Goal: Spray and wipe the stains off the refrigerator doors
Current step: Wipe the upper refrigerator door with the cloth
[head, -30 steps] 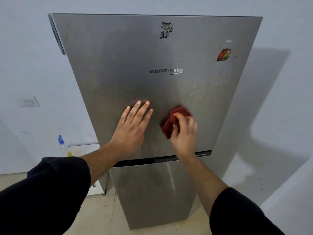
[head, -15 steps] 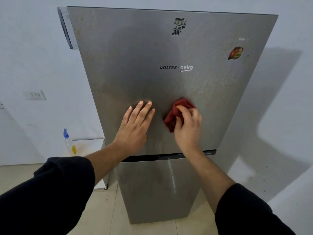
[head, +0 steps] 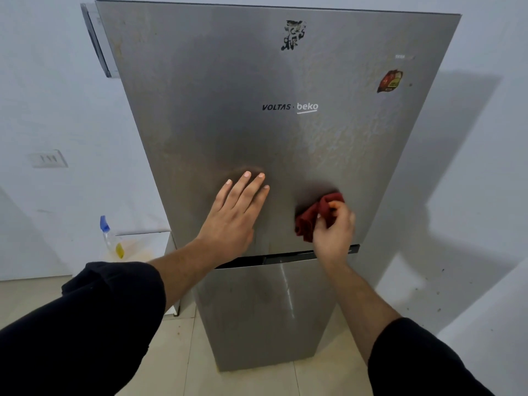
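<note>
A tall steel two-door refrigerator fills the view; its upper door (head: 228,95) shows smears and streaks, mostly on the right half. My left hand (head: 237,212) lies flat against the lower part of that door, fingers spread slightly. My right hand (head: 334,232) presses a crumpled red cloth (head: 311,218) against the door just above the dark gap between the doors. The lower door (head: 263,315) reaches down to the floor. A spray bottle (head: 110,238) with a blue nozzle stands to the left on a low white surface.
A torn black sticker (head: 293,34) and a red sticker (head: 390,81) sit on the upper door. White walls flank the fridge, with a switch plate (head: 47,159) on the left wall. Beige floor tiles (head: 177,364) lie below.
My right hand with the red cloth has slid right and slightly down across the upper door. My left hand stays flat in the same spot.
</note>
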